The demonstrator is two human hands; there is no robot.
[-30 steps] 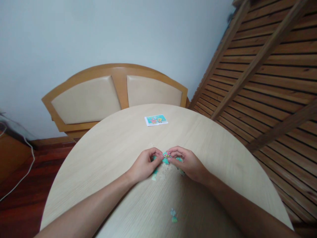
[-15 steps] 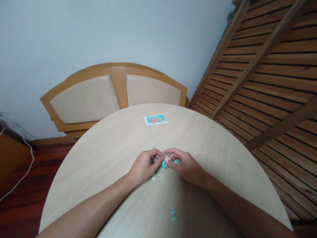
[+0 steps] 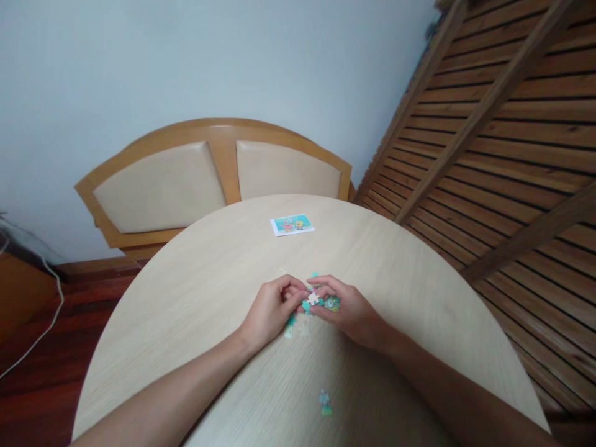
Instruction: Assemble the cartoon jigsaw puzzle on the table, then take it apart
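Note:
My left hand (image 3: 274, 310) and my right hand (image 3: 350, 310) meet over the middle of the table, fingers curled in. Between their fingertips is a jigsaw puzzle piece (image 3: 313, 300) with its pale back up. A teal jigsaw puzzle piece (image 3: 306, 307) shows at my left thumb and fingers, which are closed on it. The right thumb and fingers close around the pale piece. Colourful pieces (image 3: 332, 303) lie partly hidden by my right hand. Beside my left wrist are a green-teal piece (image 3: 289, 329) and some pale ones (image 3: 304, 328).
A picture card (image 3: 293, 225) with cartoon figures on teal lies toward the far edge of the round wooden table (image 3: 223, 261). Closer to me is a small blue and green pair of pieces (image 3: 325, 402). Behind stands a padded chair (image 3: 161, 186); slatted wood (image 3: 465, 161) rises at right.
The pale piece has turned between my fingertips. The teal piece has shifted slightly up and left, toward my left thumb. A teal piece beyond my fingers has come into view.

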